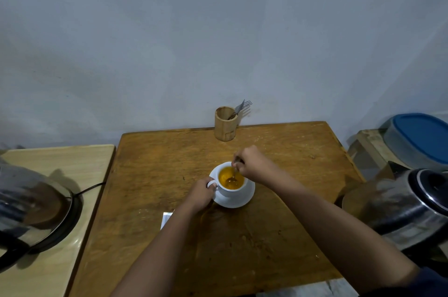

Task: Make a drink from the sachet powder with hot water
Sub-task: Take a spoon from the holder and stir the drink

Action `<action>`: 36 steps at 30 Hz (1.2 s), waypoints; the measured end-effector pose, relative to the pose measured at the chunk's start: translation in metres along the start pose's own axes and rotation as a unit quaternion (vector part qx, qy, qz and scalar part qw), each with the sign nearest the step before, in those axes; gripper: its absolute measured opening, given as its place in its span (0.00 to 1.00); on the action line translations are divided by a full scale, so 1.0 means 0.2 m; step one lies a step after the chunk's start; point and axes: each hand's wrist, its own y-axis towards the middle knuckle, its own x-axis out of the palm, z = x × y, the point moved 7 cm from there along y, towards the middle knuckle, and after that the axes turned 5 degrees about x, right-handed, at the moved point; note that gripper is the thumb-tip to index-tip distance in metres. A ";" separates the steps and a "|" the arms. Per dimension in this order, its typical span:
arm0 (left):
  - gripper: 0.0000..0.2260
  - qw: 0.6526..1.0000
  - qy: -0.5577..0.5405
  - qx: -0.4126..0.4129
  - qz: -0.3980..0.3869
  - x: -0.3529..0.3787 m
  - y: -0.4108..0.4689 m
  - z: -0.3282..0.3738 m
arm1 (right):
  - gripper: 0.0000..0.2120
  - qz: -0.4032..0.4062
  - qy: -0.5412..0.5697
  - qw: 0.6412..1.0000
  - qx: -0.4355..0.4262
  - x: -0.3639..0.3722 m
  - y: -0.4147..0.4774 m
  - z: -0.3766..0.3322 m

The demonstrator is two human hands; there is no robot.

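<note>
A white cup [232,190] full of orange drink stands on a white saucer [240,201] in the middle of the brown wooden table [155,175]. My left hand [201,195] grips the cup's handle on its left side. My right hand [252,162] hovers over the cup's far rim and pinches a metal spoon [233,176], whose bowl dips into the liquid. A silvery sachet [166,219] lies flat on the table, half hidden under my left forearm.
A steel kettle [407,207] stands at the table's right edge. A second steel kettle [26,204] sits on a black base on the pale side table at the left. A wooden holder [225,124] with forks stands at the back by the wall. A blue-lidded tub [419,139] rests at the far right.
</note>
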 end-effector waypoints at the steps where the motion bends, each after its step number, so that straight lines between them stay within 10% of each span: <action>1: 0.10 1.000 0.001 0.001 -0.001 0.00 0.00 0.00 | 0.10 -0.002 0.003 1.000 -0.003 0.01 0.00 -0.01; 22: 0.09 1.000 0.000 0.004 0.001 0.00 -0.01 0.02 | 0.09 0.004 0.008 1.000 -0.019 -0.01 -0.02 0.01; 36: 0.10 0.999 0.037 0.000 0.019 0.01 -0.03 0.04 | 0.10 0.058 -0.126 0.957 -0.253 -0.23 -0.21 -0.11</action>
